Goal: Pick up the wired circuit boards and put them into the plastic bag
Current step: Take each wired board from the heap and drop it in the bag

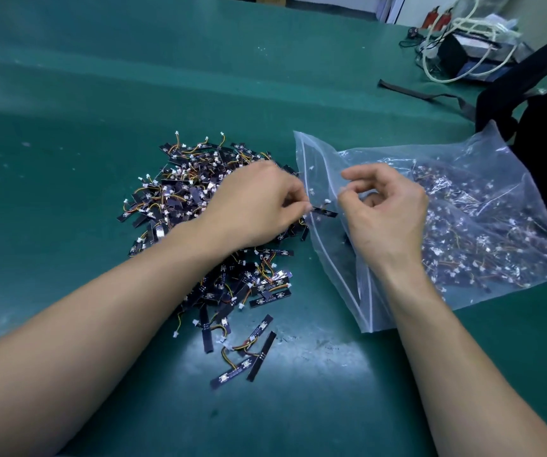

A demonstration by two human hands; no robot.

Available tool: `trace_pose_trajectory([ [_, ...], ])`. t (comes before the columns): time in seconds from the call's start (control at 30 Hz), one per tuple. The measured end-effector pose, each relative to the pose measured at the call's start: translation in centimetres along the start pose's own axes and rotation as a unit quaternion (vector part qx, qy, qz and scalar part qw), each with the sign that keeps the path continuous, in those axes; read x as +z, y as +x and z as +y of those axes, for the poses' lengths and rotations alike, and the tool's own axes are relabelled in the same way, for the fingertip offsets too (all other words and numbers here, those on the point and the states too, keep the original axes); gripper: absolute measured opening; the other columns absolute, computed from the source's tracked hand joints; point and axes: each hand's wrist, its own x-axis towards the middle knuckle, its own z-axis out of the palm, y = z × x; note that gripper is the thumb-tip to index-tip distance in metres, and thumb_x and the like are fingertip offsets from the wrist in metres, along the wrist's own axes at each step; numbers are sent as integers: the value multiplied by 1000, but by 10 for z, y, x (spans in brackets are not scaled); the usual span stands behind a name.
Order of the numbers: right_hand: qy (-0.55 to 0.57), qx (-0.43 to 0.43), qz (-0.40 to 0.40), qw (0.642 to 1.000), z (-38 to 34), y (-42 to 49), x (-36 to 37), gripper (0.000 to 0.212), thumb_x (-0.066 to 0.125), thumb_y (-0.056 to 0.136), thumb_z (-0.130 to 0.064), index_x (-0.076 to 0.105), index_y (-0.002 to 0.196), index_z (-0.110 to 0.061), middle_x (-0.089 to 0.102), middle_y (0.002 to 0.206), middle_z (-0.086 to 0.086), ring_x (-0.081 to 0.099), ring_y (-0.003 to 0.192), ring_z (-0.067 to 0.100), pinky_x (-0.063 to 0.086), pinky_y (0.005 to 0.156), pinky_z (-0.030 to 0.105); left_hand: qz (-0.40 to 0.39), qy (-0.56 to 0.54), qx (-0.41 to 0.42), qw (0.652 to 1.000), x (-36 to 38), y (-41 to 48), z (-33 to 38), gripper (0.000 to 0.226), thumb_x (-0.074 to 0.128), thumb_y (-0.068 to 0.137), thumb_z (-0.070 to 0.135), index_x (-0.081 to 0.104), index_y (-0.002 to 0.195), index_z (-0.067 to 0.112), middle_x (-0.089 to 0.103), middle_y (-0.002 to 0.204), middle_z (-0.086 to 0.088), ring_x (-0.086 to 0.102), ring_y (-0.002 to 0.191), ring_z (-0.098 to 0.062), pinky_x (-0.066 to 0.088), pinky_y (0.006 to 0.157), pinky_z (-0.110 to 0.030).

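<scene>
- Circuit boards, small black strips with orange and yellow wires and white plugs (196,196), lie heaped on the table to the left of the bag. A few strays (252,352) are scattered at the near edge of the heap.
- One wired black board (325,212) sits right at the bag's mouth, pinched at its near end by the left hand (255,206). That hand's fingers are curled together around it, with the forearm lying across the heap.
- The clear zip-top plastic bag (463,159) lies flat on the table to the right of the heap, its open mouth turned towards the heap. Many more wired boards (483,255) show through the film in its far half.
- The right hand (390,216) is over the bag just behind the mouth. Its fingers are curled with the forefinger arched above the rest, and the tips are at the upper lip of the opening. From here I cannot tell whether they pinch the film or only hover at it.
- Everything rests on a dull green table mat (67,110), which is scuffed and flecked with white.
- A black fabric bag (542,150) stands just beyond the plastic one at the right edge, and a dark strap (423,92) trails from it across the mat.
- In the far right corner a looped white cable (430,57) is draped around a black box (452,56).
</scene>
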Motion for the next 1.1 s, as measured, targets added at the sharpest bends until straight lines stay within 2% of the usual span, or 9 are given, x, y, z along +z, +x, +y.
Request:
trace_pose_trajectory([
  [0.1,6,-27,23,999,-1,-1,-2,24,63,77,-14,72,89,-32,65,71,-23,47,47,7,40,52,16,-27,6,-29,999,17,17,25,21,60,95,31,68,77,23,69,82,-2,61,89,-31,47,72,-37],
  [0.17,2,-46,37,998,-2,-1,-3,23,63,76,-14,71,91,-30,65,71,-23,49,48,8,41,54,18,-47,-5,-60,997,28,24,38,36,58,92,28,46,59,20,54,64,-1,57,78,-36,38,62,-36],
  [0.23,5,-55,53,997,-1,0,-4,23,62,76,-14,71,90,-30,65,70,-20,49,47,8,41,55,19,-43,-13,-76,996,38,28,46,40,56,88,27,37,54,20,39,56,2,50,70,-37,34,60,-34],
  [0.47,4,-60,51,997,0,0,-3,23,63,77,-12,69,88,-31,65,72,-24,49,47,7,41,53,19,3,4,-108,994,39,25,43,46,68,84,42,43,51,22,45,56,2,51,68,-34,34,60,-33],
  [0.63,-31,-25,-2,999,4,-1,2,20,65,78,-18,71,94,-29,65,71,-22,49,49,6,45,57,25,53,-1,-76,996,4,8,9,26,72,84,57,74,77,32,68,72,13,63,78,-16,49,69,-32],
  [0.77,-118,-12,-90,989,7,-6,7,17,69,83,-17,69,94,-30,68,77,-20,55,58,2,57,69,37,88,5,-90,992,-19,-10,-31,14,71,90,46,74,89,32,68,79,18,56,86,-11,45,76,-32],
  [0.9,-204,4,-179,963,8,-8,10,11,75,85,-29,69,94,-31,68,76,-22,63,72,-2,59,77,36,100,19,-87,991,-19,-22,-56,10,69,94,37,74,99,31,67,87,17,46,92,-14,40,76,-34],
  [1.0,-207,12,-178,962,7,-8,10,10,74,86,-36,69,94,-34,68,76,-23,63,73,-1,58,78,37,55,74,-53,994,-14,-21,-61,24,69,94,40,74,114,29,69,106,6,49,102,-23,41,88,-39],
  [1.1,-212,9,-181,960,6,-8,9,11,74,88,-40,67,96,-37,66,76,-24,62,72,-4,58,78,37,40,93,-48,994,-13,-18,-62,24,69,93,42,74,115,33,65,110,6,47,110,-24,34,91,-39],
])
